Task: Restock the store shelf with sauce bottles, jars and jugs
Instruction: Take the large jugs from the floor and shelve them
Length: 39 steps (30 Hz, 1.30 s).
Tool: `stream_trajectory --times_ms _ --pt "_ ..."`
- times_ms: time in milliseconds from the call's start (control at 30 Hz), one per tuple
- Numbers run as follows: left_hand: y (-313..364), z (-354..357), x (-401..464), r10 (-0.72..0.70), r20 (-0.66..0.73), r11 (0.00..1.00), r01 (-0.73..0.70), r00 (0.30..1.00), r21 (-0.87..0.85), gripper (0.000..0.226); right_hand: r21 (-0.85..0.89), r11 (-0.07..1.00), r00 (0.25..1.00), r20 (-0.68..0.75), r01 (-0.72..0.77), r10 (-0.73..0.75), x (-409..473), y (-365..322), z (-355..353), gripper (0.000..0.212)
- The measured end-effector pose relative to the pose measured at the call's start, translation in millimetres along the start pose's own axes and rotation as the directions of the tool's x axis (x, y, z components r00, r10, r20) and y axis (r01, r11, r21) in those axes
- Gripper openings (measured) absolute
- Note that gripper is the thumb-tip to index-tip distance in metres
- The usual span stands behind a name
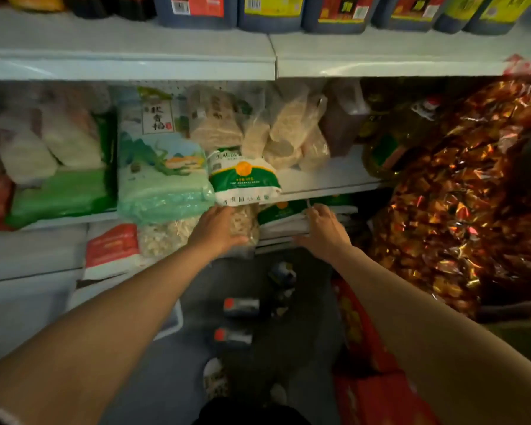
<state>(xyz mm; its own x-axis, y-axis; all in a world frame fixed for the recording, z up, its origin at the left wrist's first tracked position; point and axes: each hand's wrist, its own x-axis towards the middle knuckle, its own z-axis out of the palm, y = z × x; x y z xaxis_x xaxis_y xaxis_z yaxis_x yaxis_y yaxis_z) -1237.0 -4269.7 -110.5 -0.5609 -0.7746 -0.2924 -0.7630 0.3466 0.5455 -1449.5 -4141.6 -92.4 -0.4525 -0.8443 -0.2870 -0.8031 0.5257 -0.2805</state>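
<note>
Hands reached into the lower shelf in the head view. The left hand (219, 230) gripped a clear bag of pale dried pieces (244, 225), thumb under it and fingers round its side. The right hand (324, 230), just beside it, had its fingers bent onto the edge of a flat green-and-white bag (284, 210); whether it pinched or only touched could not be told. Directly above the left hand a green-and-white flour bag (246, 179) hung over the middle shelf (328, 179), with a pale green rice bag (163, 176) further left. Far above both hands, dark sauce jugs (270, 10) stood in a row on the top shelf (129, 56). Below the hands, two dark bottles with red caps (239, 306) lay on the floor (178, 378). Right of the right hand, shiny red-gold wrapped packets (460, 194) were heaped.
</note>
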Motion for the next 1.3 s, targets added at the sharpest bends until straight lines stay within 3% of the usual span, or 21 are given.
stream_trajectory --times_ms 167,400,533,667,800,933,1133,1300 --pt "-42 78 -35 -0.152 0.17 0.984 0.166 0.974 -0.067 0.077 0.052 0.997 0.98 0.195 -0.063 0.052 -25 41 88 0.071" --pt "-129 187 -68 -0.3 0.271 0.934 0.339 0.914 -0.109 0.072 0.32 0.913 0.933 0.329 -0.253 0.143 -46 86 230 0.037" --pt "-193 257 -58 -0.386 0.311 0.883 0.445 0.868 -0.146 0.071 0.414 0.838 0.902 0.387 -0.355 0.191 -39 98 320 0.038" --pt "-253 334 -31 -0.449 0.407 0.79 0.566 0.796 -0.234 0.084 0.431 0.8 0.864 0.461 -0.417 0.202 -21 113 421 0.039" --pt "-306 411 -4 -0.416 0.442 0.793 0.555 0.795 -0.252 0.094 0.493 0.722 0.822 0.538 -0.485 0.185 -2 122 509 0.039" --pt "-352 477 12 -0.386 0.478 0.802 0.543 0.789 -0.249 0.105 0.563 0.66 0.824 0.545 -0.497 0.155 6 122 587 0.046" --pt "-398 520 27 -0.33 0.437 0.809 0.489 0.837 -0.325 0.105 0.75 0.533 0.913 0.389 -0.393 0.125 1 129 662 0.044" --pt "-414 528 44 -0.247 0.45 0.829 0.428 0.858 -0.36 0.113 0.788 0.547 0.954 0.289 -0.283 0.078 4 140 679 0.045"
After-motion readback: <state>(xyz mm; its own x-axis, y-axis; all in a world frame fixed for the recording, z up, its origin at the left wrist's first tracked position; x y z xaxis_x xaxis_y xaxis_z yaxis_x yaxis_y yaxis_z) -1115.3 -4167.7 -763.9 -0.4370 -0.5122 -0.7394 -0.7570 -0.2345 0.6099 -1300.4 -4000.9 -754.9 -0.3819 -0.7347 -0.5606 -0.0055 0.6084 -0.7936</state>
